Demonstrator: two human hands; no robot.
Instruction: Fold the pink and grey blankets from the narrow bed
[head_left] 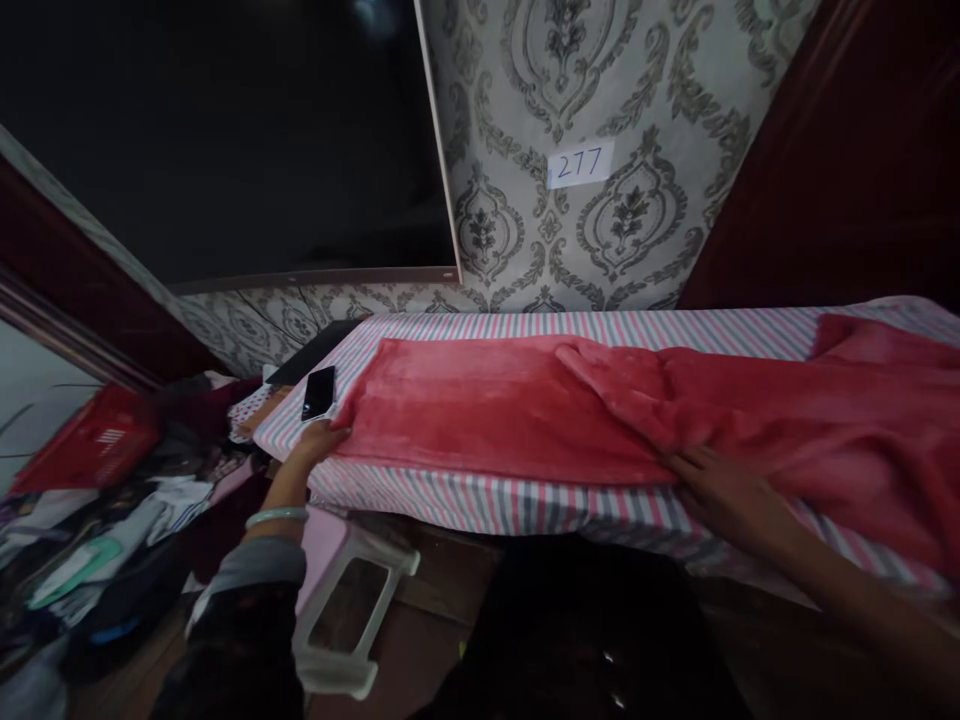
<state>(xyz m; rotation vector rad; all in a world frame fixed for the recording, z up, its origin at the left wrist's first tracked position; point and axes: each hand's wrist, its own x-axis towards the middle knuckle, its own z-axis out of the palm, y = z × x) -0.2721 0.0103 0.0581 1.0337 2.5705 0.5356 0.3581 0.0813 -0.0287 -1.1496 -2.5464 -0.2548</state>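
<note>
A long red plush blanket (480,410) lies along a striped cloth (465,500) that covers a narrow table. Its left part is flat and smooth, while the right part is bunched in folds. At the blanket's front left corner, my left hand (324,438) is closed on the edge. Farther right, my right hand (709,480) rests at the blanket's front edge beside a diagonal fold, its fingers partly bent on the fabric. A black phone (319,393) lies on the striped cloth just beyond my left hand.
A pink and white plastic stool (360,600) stands below the table's left end. Clothes (142,530) and a red basket (94,440) are heaped at the left. Behind are a large dark screen (247,140) and a patterned wall with a paper (580,163) reading 277.
</note>
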